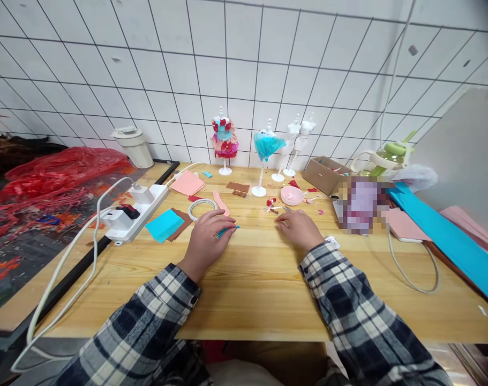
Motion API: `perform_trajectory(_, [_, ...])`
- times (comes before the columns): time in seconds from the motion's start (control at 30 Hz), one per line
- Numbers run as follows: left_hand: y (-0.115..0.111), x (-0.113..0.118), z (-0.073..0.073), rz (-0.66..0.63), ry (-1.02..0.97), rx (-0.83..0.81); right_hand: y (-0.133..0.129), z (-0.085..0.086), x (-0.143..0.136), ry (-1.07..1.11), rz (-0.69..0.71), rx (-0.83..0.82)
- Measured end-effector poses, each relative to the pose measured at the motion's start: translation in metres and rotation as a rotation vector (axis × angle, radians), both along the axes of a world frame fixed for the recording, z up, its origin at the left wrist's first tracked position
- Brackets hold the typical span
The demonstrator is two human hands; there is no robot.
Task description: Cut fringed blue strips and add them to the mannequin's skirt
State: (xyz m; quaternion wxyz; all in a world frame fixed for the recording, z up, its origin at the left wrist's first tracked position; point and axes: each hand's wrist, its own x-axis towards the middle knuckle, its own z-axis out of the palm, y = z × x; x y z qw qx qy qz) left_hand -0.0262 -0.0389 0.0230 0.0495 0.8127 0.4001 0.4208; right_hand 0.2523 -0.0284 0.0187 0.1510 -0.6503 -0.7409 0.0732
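Note:
My left hand (209, 238) is closed in a pinch above the table, with a small twisted piece of blue crepe paper (226, 231) between its fingers. My right hand (300, 228) rests low over the table with curled fingers. At its fingertips lie a thin white stick (273, 208) and some tiny red and brown scraps (271, 202); what it grips, if anything, is too small to tell. Ahead stands a mini dress form with a turquoise paper skirt (269, 145). Left of it is another mini dress form in pink, red and blue ruffles (224, 140).
A pink dish (292, 195) sits beyond my right hand, near a cardboard box (325, 174). A roll of tape (202, 209), blue paper (164, 225) and a power strip (137, 214) lie left. Two white dress forms (292, 140) stand behind. A cable (412, 287) loops at right.

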Motion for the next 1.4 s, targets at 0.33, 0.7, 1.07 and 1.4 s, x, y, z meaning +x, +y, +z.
perform_trajectory(0.33, [0.001, 0.003, -0.001, -0.049, -0.023, -0.146, 0.002, -0.006, -0.007, -0.184, -0.034, -0.047])
perform_trajectory(0.7, [-0.003, 0.008, -0.004, 0.074, -0.117, -0.459, 0.006, -0.021, -0.012, -0.204, -0.037, -0.021])
perform_trajectory(1.07, [0.0, 0.006, -0.004, 0.077, -0.119, -0.48, 0.006, -0.01, 0.005, -0.087, -0.054, -0.063])
perform_trajectory(1.4, [-0.002, 0.008, -0.005, 0.073, -0.13, -0.523, -0.002, -0.015, -0.022, -0.096, -0.043, -0.013])
